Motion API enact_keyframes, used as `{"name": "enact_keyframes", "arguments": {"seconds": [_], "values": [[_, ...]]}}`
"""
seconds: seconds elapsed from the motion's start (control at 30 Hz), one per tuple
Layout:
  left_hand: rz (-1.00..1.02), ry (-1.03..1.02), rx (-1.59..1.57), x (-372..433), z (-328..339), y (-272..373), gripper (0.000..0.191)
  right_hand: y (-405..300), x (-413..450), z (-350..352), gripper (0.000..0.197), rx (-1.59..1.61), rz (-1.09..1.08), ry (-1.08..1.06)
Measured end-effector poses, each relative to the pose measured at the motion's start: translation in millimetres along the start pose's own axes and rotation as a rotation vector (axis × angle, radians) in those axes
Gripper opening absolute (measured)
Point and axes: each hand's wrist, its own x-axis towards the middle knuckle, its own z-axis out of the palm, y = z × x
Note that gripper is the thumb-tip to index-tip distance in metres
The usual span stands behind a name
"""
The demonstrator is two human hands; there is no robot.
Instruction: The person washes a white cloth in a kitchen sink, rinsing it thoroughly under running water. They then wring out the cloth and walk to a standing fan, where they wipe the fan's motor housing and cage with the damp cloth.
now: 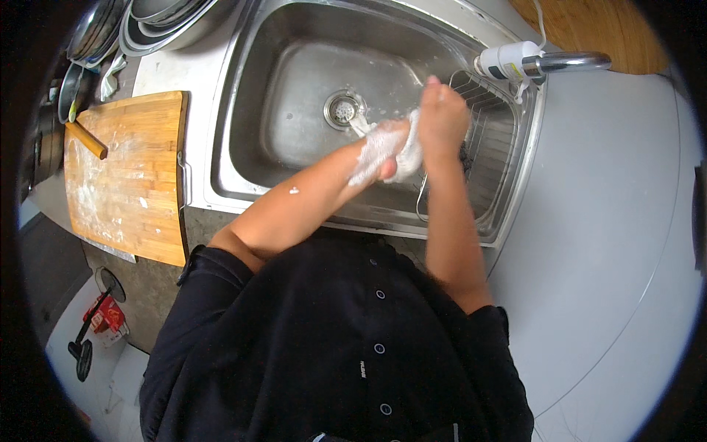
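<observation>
Over the right part of the stainless steel sink, my two hands meet on a wet white cloth [410, 157]. Thick soap foam coats the back and wrist of my left hand [381, 149], whose thumb presses against the cloth. My right hand [445, 122] is closed in a fist around the cloth's right side and is slightly blurred. Past my left hand, a white end hangs near the drain strainer [343, 109]. The fingers and most of the cloth are hidden between the hands. A fleck of foam sits on my left forearm.
A wire rack [489, 119] fills the sink's right end, under the chrome faucet [569, 62] with its white attachment. At left lie a floury wooden cutting board [127, 182] and a wooden rod [86, 140]. Nested metal bowls [165, 33] stand at the upper left.
</observation>
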Motion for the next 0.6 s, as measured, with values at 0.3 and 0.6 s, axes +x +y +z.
{"name": "enact_keyframes", "arguments": {"seconds": [0.3,0.6], "values": [[0.089,-0.004,-0.232,1,-15,31,0.028,-37,-59,14,0.025,0.098,-0.388,0.271],[0.064,-0.146,-0.359,-30,2,35,0.030,-32,-52,1,0.020,0.111,-0.254,0.295]]}}
